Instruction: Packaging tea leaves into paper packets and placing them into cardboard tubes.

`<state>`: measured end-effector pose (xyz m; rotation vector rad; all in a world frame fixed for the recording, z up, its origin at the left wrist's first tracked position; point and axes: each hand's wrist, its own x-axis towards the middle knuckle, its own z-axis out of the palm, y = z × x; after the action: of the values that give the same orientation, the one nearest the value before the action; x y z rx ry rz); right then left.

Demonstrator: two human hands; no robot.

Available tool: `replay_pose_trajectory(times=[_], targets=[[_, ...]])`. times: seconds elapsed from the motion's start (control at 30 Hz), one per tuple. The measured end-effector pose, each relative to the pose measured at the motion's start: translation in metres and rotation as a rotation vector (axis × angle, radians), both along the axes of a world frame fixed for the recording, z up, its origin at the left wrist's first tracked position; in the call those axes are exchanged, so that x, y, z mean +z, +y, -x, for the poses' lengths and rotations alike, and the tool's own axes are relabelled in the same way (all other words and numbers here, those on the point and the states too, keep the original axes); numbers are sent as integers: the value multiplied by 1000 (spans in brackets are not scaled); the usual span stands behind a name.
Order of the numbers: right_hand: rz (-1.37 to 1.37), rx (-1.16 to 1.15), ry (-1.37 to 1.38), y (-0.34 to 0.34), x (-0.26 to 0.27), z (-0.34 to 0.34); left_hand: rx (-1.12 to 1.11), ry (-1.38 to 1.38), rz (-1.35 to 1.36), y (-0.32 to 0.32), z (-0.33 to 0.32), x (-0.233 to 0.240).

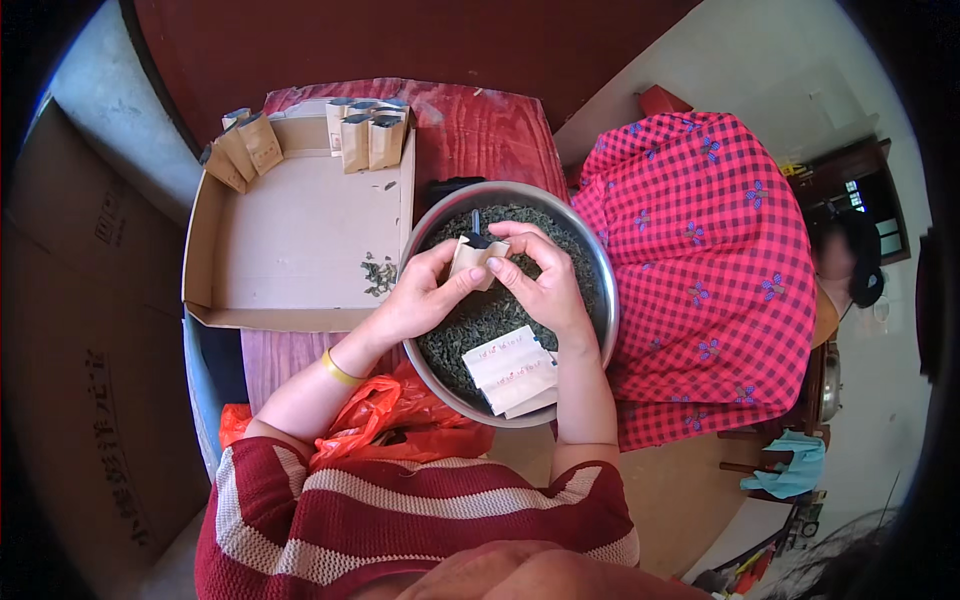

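Observation:
Both my hands hold one small brown paper bag (474,261) by its sides, its dark mouth facing up. My left hand (424,289) pinches the left side, thumb at the front. My right hand (546,279) grips the right side with thumb and fingers. Below them is a round metal basin (609,315) filled with dark green dried leaves (450,337), which look like tea. A handle, perhaps a spoon's (475,220), shows just behind the bag. Several flat paper bags (514,367) with red print lie on the leaves near my right forearm.
Left of the basin, a shallow cardboard box (300,225) holds several upright paper bags (386,142) and scattered leaves (379,274). It rests on a red wooden table (487,135). A red plastic bag (375,409) lies close to me. Checked cloth (697,262) covers something at right; beyond it is another person (836,255).

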<state>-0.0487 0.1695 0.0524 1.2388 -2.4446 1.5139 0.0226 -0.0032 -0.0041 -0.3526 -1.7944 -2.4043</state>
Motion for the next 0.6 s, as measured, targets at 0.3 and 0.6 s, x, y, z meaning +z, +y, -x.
replay_pose_trajectory(times=[0.3, 0.6], targets=[[-65, -43, -47, 1, 0, -6, 28, -95, 73, -3, 0, -3], [286, 74, -427, 4, -7, 3, 82, -227, -145, -1, 4, -6]])
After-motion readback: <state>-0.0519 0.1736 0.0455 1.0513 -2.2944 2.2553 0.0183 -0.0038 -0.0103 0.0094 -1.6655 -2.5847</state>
